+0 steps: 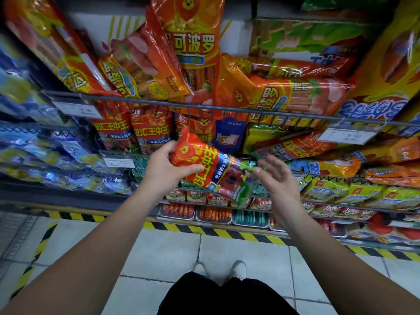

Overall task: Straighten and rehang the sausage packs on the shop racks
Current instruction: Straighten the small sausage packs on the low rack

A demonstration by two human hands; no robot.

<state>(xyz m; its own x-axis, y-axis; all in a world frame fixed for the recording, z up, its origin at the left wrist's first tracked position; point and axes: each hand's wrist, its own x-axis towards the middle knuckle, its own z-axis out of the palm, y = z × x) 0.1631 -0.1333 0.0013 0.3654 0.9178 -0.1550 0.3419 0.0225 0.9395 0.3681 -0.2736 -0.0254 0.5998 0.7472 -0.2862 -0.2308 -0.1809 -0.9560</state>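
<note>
Shop aisle. Wire racks (250, 110) hung thick with packs (152, 130) of sausage, same brands repeated in rows; price tags (350, 134) clipped along the front, one reading 9.90. Tiled floor (163, 253), yellow-black hazard tape (204, 230) along the rack base, trays (213, 213) of goods low down

Held pack (204, 164) is printed red w/ yellow lettering, blue band, green end. Hung packs (150, 130) behind are coloured red-orange w/ yellow chars. Far-side packs (45, 144) are seen blue/white. Floor tiles (172, 248) are noted pale grey; edge strip (204, 230) is striped yellow/black diag. Shoes (236, 268) white, trousers (216, 294) black.
</note>
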